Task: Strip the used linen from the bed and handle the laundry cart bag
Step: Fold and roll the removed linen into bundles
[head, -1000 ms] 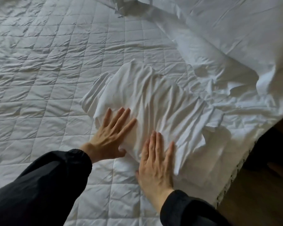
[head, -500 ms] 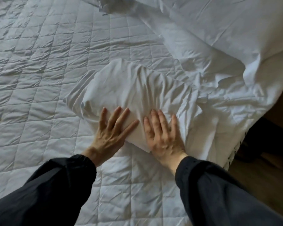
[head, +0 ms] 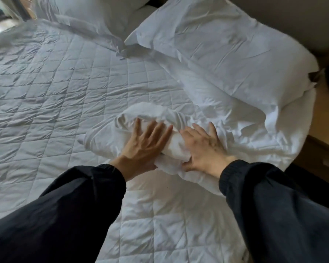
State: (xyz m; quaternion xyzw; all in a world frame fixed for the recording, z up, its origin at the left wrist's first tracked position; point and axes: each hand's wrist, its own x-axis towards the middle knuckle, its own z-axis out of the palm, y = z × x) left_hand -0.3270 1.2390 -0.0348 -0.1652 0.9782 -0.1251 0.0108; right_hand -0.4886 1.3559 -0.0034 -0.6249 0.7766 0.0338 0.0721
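Left hand (head: 146, 143), right hand (head: 203, 149) flat on bunched sheet (head: 152, 114) (fingers spread)

One head-worn view — close, angled forward and down over the bed (head: 46, 88).

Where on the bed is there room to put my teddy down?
The quilted mattress pad lies bare to the left of the bunched sheet and below both sleeves. The right side is crowded: left hand and right hand press the bundle, with pillows behind.
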